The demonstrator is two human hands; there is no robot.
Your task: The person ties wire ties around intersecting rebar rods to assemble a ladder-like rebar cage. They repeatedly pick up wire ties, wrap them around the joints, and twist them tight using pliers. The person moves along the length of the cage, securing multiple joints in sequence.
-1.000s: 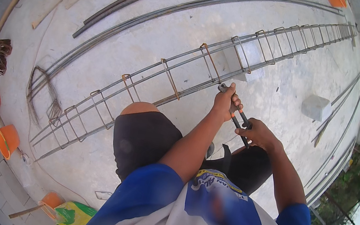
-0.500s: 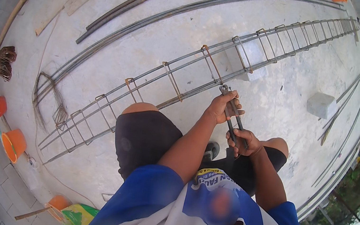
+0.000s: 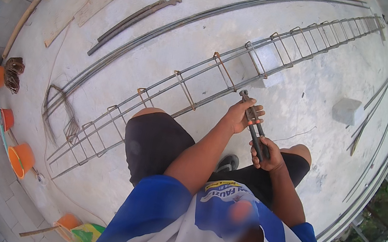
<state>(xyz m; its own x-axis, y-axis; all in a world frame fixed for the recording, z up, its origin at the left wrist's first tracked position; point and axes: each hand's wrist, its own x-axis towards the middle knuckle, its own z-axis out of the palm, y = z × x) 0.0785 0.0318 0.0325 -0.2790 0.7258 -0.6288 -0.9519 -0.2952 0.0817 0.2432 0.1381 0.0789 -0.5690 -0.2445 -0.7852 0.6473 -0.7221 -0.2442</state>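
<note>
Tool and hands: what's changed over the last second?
The right hand has shifted toward the body along the tool, whose head now sits slightly farther from the cage. A thin wire now shows right of it. Nothing was let go: the left hand still grips near the head. The cage stays put.

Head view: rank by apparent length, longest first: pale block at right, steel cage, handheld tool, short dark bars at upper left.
1. Steel cage
2. Short dark bars
3. Handheld tool, partly hidden by the hands
4. Pale block
</note>
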